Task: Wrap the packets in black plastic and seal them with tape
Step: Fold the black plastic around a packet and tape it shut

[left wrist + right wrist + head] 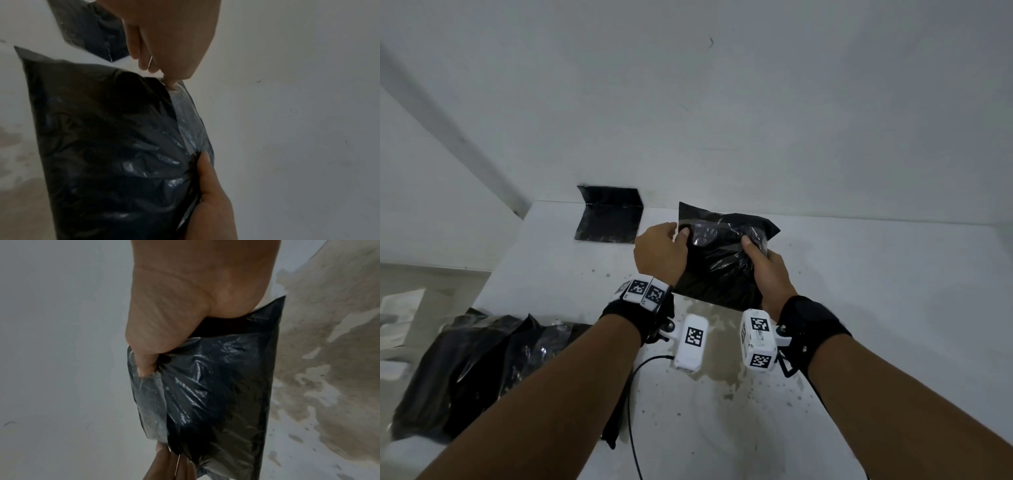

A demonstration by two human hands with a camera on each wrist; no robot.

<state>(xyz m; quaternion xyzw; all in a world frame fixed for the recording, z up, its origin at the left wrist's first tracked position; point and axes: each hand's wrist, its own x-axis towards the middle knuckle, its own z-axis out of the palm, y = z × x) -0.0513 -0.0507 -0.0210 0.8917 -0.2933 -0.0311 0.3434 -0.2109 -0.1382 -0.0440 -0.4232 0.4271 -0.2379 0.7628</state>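
Both hands hold a black-wrapped packet (719, 260) above the white table (859, 274). The left hand (661, 251) pinches its taped top edge; the right hand (768, 270) grips its right side, thumb on top.

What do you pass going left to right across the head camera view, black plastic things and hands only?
Heap of black plastic → folded black sheet against the wall → left hand → black-wrapped packet → right hand.
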